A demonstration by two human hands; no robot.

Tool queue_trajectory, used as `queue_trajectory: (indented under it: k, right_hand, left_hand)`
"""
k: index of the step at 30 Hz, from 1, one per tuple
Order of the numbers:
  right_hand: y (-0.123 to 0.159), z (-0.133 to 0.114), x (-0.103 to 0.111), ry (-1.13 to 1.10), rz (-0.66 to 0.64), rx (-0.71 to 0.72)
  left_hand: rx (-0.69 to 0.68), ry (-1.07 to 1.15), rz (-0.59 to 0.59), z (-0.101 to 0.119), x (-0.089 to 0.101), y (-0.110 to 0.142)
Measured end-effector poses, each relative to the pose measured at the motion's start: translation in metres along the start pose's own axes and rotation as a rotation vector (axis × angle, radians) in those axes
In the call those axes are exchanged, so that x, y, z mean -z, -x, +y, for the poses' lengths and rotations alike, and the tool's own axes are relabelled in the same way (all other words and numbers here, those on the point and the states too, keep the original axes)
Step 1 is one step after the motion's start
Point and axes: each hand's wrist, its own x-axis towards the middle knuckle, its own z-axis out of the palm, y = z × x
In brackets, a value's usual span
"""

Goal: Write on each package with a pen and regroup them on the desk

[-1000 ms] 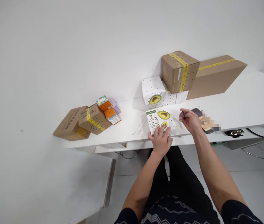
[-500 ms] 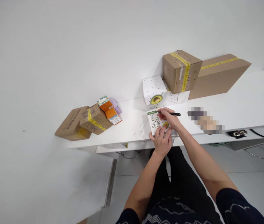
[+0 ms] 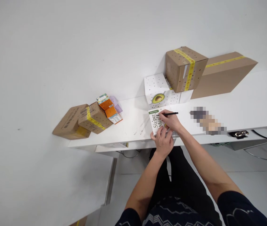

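Note:
A white "Super Meal" box [image 3: 155, 121] with avocado print lies flat on the white table [image 3: 242, 103] in front of me. My left hand [image 3: 163, 142] rests on the box's near edge, fingers spread flat, holding it down. My right hand [image 3: 171, 121] is closed round a black pen [image 3: 172, 113], whose tip touches the top of the box near the green label. The hand covers the printed avocado.
Behind stands a second white avocado box [image 3: 159, 91] with a taped brown carton [image 3: 185, 68] on it and a long brown carton [image 3: 223, 73] to the right. At the table's left end lie two brown cartons [image 3: 81, 121] and orange packets [image 3: 108, 109]. A metal clip [image 3: 238, 134] sits at right.
My right hand picked up the pen from the right, swung left over the box, and now has the tip down on the box top. My left hand stayed on the box.

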Motion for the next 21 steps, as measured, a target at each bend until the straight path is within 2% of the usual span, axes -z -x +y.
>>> queue_trajectory:
  k: [6, 16, 21]
  right_hand:
    - [-0.0024, 0.003, -0.0011, 0.078, -0.029, 0.002]
    - [-0.0025, 0.0053, -0.0012, 0.065, -0.027, 0.023]
    - [0.0023, -0.0018, -0.0002, -0.1, 0.133, -0.031]
  left_hand:
    - [-0.007, 0.022, 0.036, 0.0002, -0.0019, 0.0004]
    - [-0.005, 0.003, 0.015, -0.0003, -0.0016, 0.0006]
    - [-0.005, -0.003, -0.01, 0.0001, -0.0003, 0.001]
